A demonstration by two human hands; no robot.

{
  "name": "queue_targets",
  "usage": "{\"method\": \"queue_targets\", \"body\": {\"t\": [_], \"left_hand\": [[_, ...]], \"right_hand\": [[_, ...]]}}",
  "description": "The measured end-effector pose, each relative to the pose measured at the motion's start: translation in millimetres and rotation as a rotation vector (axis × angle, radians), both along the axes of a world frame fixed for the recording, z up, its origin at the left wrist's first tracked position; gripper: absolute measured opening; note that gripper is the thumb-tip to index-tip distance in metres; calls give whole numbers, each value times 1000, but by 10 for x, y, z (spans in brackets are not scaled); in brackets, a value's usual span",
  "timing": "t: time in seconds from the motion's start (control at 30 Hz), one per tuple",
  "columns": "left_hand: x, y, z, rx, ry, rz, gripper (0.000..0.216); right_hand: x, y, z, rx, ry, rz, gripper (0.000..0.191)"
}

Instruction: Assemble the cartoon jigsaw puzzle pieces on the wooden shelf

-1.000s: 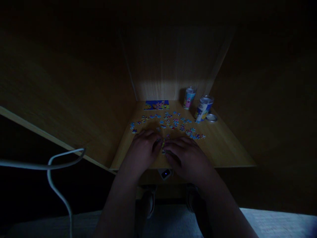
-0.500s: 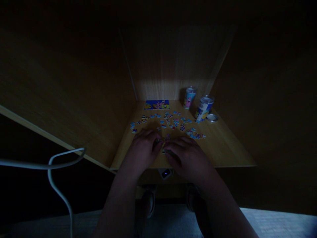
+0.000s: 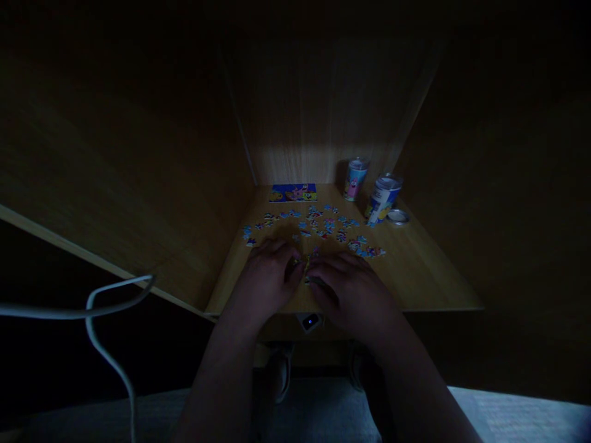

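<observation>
The scene is very dark. Both hands rest side by side on a small wooden desk (image 3: 415,271), near its front edge. My left hand (image 3: 270,277) and my right hand (image 3: 348,286) have their fingers curled together around a few small jigsaw pieces (image 3: 305,266) that show between the fingertips. Beyond the hands, several loose colourful puzzle pieces (image 3: 318,227) lie scattered across the desk.
A blue cartoon picture card (image 3: 293,193) lies at the back. Two printed tins (image 3: 354,178) (image 3: 382,198) stand at the back right, with a round lid (image 3: 398,216) beside them. Wooden side panels enclose the desk. A white cable (image 3: 99,320) loops at the left.
The hands have stayed together on the same pieces, with only slight finger movement. The view has shifted a little.
</observation>
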State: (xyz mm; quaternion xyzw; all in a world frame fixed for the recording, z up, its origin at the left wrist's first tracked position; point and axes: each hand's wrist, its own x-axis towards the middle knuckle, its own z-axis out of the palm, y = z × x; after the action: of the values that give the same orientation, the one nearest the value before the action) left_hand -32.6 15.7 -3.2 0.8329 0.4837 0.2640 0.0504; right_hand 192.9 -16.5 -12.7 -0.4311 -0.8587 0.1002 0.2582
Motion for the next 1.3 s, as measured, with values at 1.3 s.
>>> {"method": "queue_targets", "body": {"t": [1.3], "left_hand": [[-68, -5, 39, -104, -303, -170, 18]], "right_hand": [[2, -2, -10, 29, -10, -8, 22]]}}
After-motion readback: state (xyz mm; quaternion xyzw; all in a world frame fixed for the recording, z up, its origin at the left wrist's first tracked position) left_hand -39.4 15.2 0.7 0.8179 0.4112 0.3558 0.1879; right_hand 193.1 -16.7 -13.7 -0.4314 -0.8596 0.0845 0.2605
